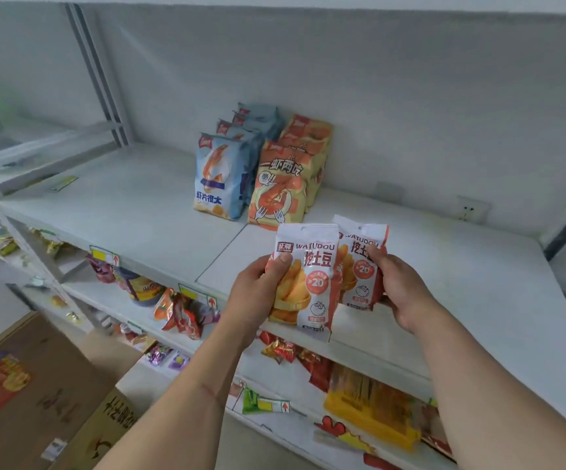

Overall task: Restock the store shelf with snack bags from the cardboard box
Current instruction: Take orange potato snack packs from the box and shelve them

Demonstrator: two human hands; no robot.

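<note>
Head view is showing the left hand (pixel 261 286) gripping one potato-stick bag (pixel 308 276), the right hand (pixel 398 283) gripping another (pixel 363 262) — standing both upright beside the orange bags (pixel 283 184) on the top shelf (pixel 461 266) is looking best.

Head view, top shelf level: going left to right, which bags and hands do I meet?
Blue shrimp-chip bags → orange shrimp-snack bags → left hand → WATUDOU bag in the left hand → WATUDOU bag in the right hand → right hand.
</note>
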